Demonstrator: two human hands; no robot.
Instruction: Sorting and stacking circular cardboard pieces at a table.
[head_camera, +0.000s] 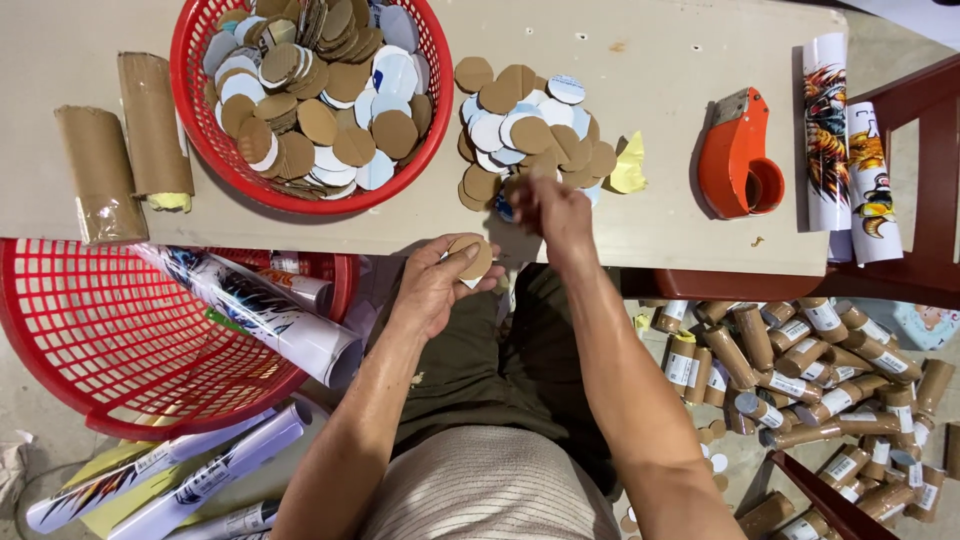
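A seated person works over a pale tabletop (650, 60), head and face out of view and only forearms, lap and striped shirt showing. The left hand (432, 283) holds a small stack of brown cardboard discs (472, 257) just off the tabletop's near edge, fingers closed around it; how many discs are in the stack cannot be made out. The right hand (552, 212) reaches into a loose pile of discs (530, 135) on the tabletop, brown and white-and-blue faces mixed. Its fingertips are bunched together on the pile's near edge, but what they pinch is hidden under the hand.

To the far left, a round red basket (200, 140), cut off by the top of the frame, is heaped with more discs. 2 flattened brown cardboard tubes (125, 140) lie left of it. Right of the pile sit a yellow paper scrap (630, 170) and an orange tape dispenser (735, 160). At the tabletop's right end, 2 white rolled sheets printed with orange-and-black creatures (850, 160) lie side by side, their near ends overhanging.

Below the tabletop on the left, a second red basket (100, 340), partly hidden by the tabletop edge, holds a rolled printed sheet (260, 310). More rolls (170, 470) lie on the floor, cut off at the bottom. On the right, short brown tubes with white labels (810, 370) are heaped on the floor; the label print is too small to make out.
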